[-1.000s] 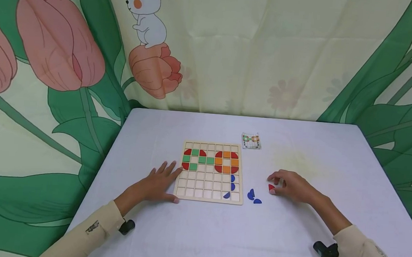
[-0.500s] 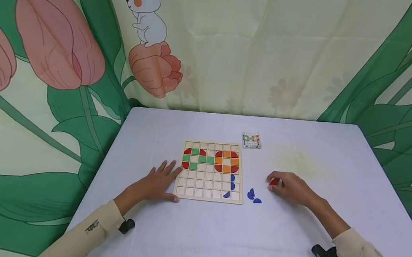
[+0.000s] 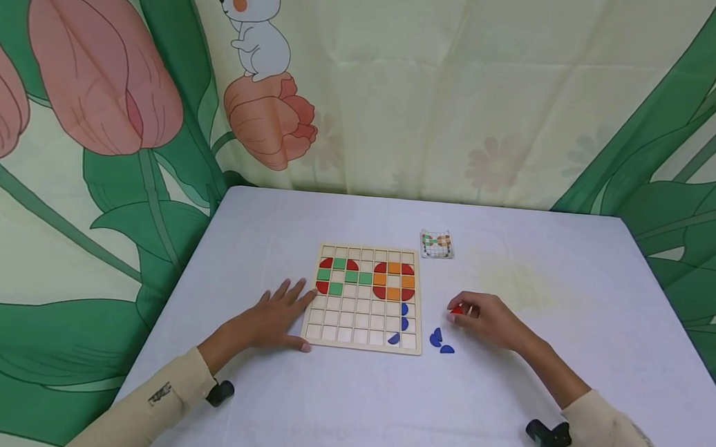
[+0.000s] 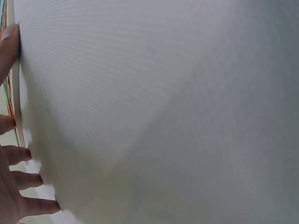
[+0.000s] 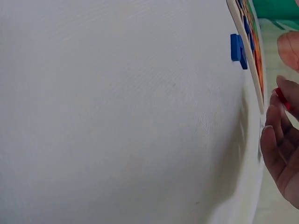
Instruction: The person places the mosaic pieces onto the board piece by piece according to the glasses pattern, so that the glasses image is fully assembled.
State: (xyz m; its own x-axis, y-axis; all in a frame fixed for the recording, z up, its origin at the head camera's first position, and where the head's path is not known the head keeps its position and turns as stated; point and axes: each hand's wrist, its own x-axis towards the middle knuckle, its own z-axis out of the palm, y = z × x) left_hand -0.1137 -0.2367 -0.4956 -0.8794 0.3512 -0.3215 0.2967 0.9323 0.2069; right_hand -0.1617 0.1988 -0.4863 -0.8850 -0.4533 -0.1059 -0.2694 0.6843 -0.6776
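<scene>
A wooden grid board [image 3: 357,318] lies on the white table, with red, green, orange and blue pieces in its squares. My left hand [image 3: 272,321] rests spread at its left edge, thumb and fingertips touching the frame; the left wrist view shows the fingers [image 4: 28,179] straight. To the right of the board, my right hand [image 3: 488,319] pinches a small red piece [image 3: 456,311] between thumb and fingers, above the table. In the right wrist view the red piece [image 5: 282,99] is partly hidden by the fingers. Loose blue half-round pieces [image 3: 447,349] lie between the board and that hand.
A small pattern card [image 3: 437,244] lies beyond the board's top right corner. The table [image 3: 345,409] has a white cloth, and a printed curtain [image 3: 442,91] hangs behind its far edge.
My right hand has moved left toward the board, carrying the red piece, which it has lifted and turned in its fingers. The left hand stays where it was.
</scene>
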